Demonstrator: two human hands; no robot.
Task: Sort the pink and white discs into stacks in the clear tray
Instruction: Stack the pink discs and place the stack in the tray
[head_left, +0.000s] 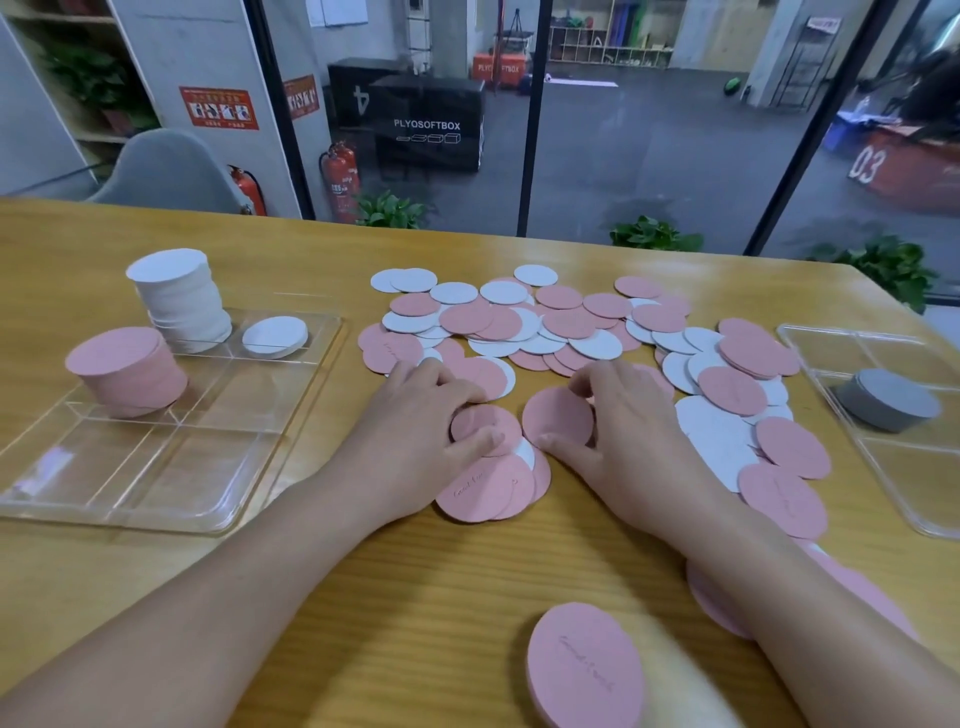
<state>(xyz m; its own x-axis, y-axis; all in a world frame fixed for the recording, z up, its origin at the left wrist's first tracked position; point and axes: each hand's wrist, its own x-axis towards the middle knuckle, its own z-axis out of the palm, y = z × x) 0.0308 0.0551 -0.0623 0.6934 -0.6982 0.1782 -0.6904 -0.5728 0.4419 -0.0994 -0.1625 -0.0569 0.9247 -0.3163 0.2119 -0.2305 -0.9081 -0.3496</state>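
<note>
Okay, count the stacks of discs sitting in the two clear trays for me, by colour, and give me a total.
White stacks: 2, a tall one and a short one, both in the left tray
Pink stacks: 1, also in the left tray
Grey stacks: 1, in the right tray
Total: 4 stacks

Wooden table (156, 597), grey chair (166, 169), glass wall (649, 130) behind.
</note>
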